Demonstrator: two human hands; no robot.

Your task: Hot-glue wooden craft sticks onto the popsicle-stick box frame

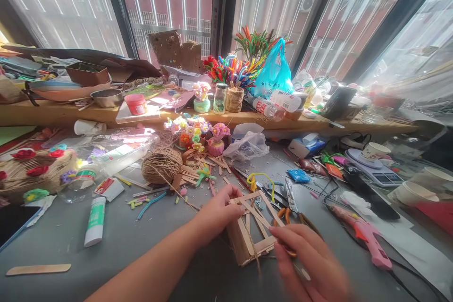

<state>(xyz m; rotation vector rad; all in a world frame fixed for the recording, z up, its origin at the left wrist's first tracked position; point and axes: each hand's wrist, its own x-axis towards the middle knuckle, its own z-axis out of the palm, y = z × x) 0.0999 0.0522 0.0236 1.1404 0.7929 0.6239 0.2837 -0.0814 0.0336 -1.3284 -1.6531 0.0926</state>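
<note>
A small box-like frame of wooden craft sticks [244,240] is tilted over the grey table. My left hand [219,210] is closed round its upper left edge, thumb on top. At its right corner is my right hand [307,255], index finger against the wood and fingers bent in a pinch; what is between them, if anything, is hidden and slightly blurred. Thin twine [257,264] hangs at the frame's near edge. A ball of brown twine [162,166] sits farther back, its strand running toward my left hand. Scissors [290,193] and orange-handled pliers [285,217] lie behind the frame.
A pink glue gun [371,240] with its cord lies at the right, near a kitchen scale [378,167]. A glue stick [95,222] and one loose craft stick [38,269] are at the left. Crafted flowers [193,128] and a crowded wooden ledge [198,119] stand behind.
</note>
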